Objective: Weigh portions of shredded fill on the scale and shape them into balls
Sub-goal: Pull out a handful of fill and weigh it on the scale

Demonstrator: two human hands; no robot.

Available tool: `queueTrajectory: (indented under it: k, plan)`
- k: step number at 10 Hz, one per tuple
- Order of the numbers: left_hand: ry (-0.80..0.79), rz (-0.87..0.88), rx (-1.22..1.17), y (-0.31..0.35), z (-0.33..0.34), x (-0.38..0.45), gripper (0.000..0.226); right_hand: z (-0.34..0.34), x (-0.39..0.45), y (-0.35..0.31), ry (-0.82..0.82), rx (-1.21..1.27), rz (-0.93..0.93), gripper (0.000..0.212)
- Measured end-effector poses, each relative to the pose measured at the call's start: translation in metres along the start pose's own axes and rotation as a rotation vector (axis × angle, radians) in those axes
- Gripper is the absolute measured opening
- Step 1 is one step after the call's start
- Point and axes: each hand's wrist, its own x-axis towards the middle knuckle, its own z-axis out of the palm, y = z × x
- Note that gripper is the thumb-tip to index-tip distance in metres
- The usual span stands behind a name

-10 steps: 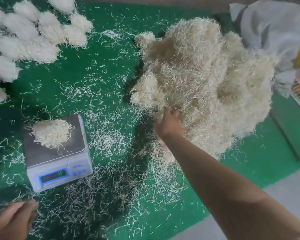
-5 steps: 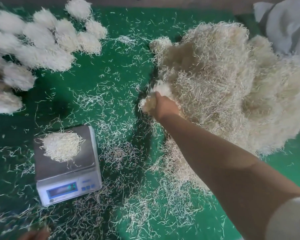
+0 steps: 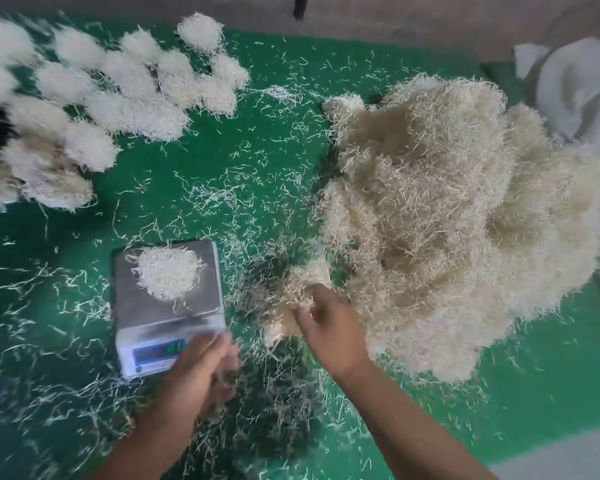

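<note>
A large heap of pale shredded fill (image 3: 447,220) lies on the right of the green mat (image 3: 257,161). At the heap's near-left edge my right hand (image 3: 329,327) grips a loose clump of fill (image 3: 297,289). The small white scale (image 3: 142,355) stands left of it, and a rounded portion of fill (image 3: 168,271) rests on its steel pan. My left hand (image 3: 201,372) hovers over the scale's front right corner with relaxed fingers; it is blurred and seems to hold nothing. Several finished fill balls (image 3: 118,91) are grouped at the far left.
Loose shreds are scattered all over the mat. A white cloth or bag (image 3: 575,88) lies behind the heap at the far right. A grey wall (image 3: 395,15) borders the mat at the back, and grey floor (image 3: 568,459) shows at the near right.
My right hand has pulled a clump out of the heap toward me, down beside the scale. My left hand has risen from the lower left to the scale's front right corner.
</note>
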Motion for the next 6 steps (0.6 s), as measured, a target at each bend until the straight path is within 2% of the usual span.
queueTrajectory:
  k: [1, 2, 3, 4, 5, 6]
  plan:
    - [-0.166, -0.051, -0.09, 0.024, 0.018, 0.004, 0.056, 0.005, -0.045, -0.021, -0.023, 0.007, -0.078, 0.031]
    - [-0.357, -0.13, -0.101, 0.033, 0.033, -0.003, 0.052, 0.008, -0.07, -0.046, -0.043, 0.181, -0.024, 0.034]
    - [-0.314, -0.206, -0.159, 0.02, 0.035, -0.012, 0.027, 0.004, -0.085, -0.064, -0.094, 0.484, 0.182, 0.033]
    - [-0.275, -0.066, -0.069, 0.009, 0.031, -0.031, 0.082, -0.011, -0.098, -0.078, -0.087, 0.703, 0.351, 0.035]
    - [-0.431, 0.019, -0.098, 0.004, 0.017, -0.044, 0.143, -0.024, -0.112, -0.093, -0.1, 0.607, 0.433, 0.061]
    - [-0.475, 0.077, 0.005, 0.008, 0.008, -0.059, 0.167, -0.037, -0.131, -0.105, -0.199, 0.484, 0.487, 0.093]
